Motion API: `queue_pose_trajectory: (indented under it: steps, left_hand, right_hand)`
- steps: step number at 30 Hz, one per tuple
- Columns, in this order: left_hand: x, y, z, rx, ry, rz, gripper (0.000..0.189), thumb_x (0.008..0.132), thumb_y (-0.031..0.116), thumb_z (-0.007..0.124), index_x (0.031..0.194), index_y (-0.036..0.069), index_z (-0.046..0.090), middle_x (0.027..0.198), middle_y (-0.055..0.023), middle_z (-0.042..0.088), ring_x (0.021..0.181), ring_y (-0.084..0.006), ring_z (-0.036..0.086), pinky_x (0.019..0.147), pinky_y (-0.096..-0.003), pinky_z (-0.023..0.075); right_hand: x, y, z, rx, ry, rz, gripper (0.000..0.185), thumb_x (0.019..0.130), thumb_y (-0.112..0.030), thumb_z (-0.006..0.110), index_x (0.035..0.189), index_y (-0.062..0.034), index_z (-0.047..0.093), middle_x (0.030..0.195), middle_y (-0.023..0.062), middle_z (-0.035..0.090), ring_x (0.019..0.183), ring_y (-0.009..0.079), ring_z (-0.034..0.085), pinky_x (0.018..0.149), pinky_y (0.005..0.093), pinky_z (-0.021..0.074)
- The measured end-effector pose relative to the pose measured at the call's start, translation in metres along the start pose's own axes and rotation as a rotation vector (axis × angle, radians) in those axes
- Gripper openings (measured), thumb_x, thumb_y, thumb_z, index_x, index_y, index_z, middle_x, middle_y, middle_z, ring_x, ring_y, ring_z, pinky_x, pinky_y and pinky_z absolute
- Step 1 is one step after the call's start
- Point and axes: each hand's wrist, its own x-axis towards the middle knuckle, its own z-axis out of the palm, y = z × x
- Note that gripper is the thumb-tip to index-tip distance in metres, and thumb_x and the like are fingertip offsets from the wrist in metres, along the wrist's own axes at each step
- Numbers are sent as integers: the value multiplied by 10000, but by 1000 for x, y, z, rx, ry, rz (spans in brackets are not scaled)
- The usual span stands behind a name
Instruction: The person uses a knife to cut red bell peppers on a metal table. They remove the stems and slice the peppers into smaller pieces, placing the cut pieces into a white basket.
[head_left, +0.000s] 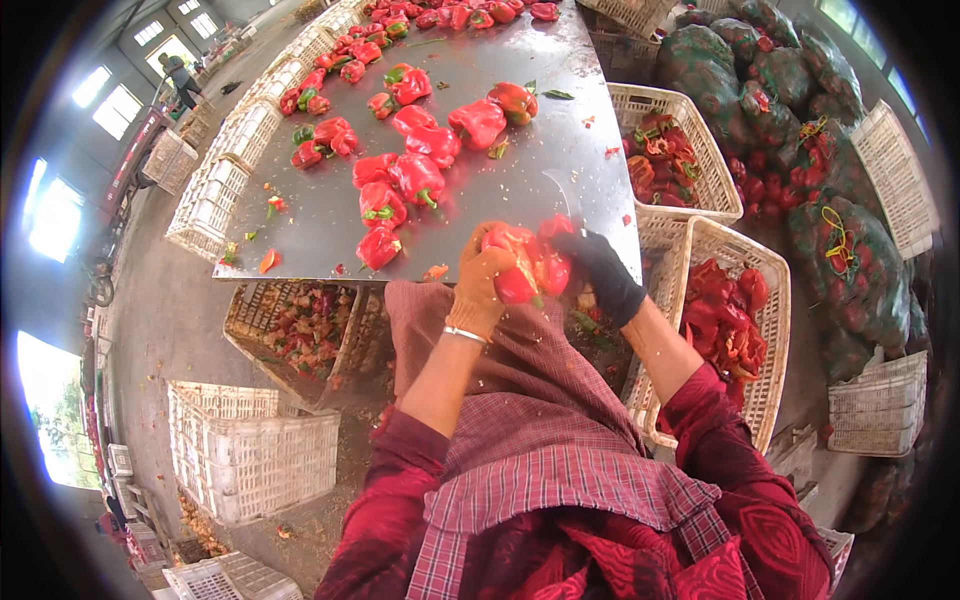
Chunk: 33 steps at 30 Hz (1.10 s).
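Observation:
In an orange glove, my left hand (484, 274) grips a red bell pepper (517, 262) above the near edge of the metal table (480, 191). The pepper looks split open, with pale seeds on it. My right hand (604, 274), in a black glove, closes on the pepper's right side; its fingertips are blurred. A thin, pale curved streak lies just beyond that hand, and I cannot tell whether it is a blade. Whole red bell peppers (416, 176) lie on the table past my left hand, some with green stems.
Plastic crates of red pepper pieces (724, 319) and pepper scraps (660, 169) stand at the right. A crate of seedy cores (311, 330) sits below the table's left corner, near stacked white crates (255, 450). Net sacks of peppers (855, 270) are piled far right. A person (180, 79) stands far left.

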Motion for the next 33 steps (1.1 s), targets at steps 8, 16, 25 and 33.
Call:
queue_pose_trajectory:
  steps: [8,16,25,33]
  left_hand:
    - [26,5,-96,701,338,572,265,793,92,580,1044,8,587,1043,-186,605,1003,-308,578,849,-362,511]
    - [29,44,-11,1386,149,688,391,773,88,621,1155,42,554,1167,-150,594,1097,-354,557,896,-417,478]
    - [-4,32,28,1310,-451,383,416,774,84,660,1178,71,562,1147,-114,593,787,-279,641,717,-344,511]
    - [-26,14,34,1505,-355,458,139,795,103,635,927,74,600,851,-62,618,728,-293,616,659,-391,502]
  right_hand:
    - [-2,48,-57,554,144,-212,343,895,-288,603,1156,-74,540,1052,62,625,925,190,630,878,372,520]
    - [13,-10,-18,307,-44,-36,348,900,-334,535,1096,-49,578,831,53,649,533,88,528,430,202,355]
    - [8,-13,9,315,19,123,359,893,-320,555,1121,-45,591,817,28,646,610,101,591,485,210,453]
    - [17,24,-29,436,-128,108,396,884,-284,579,1203,-48,571,1043,55,645,845,161,636,628,289,521]
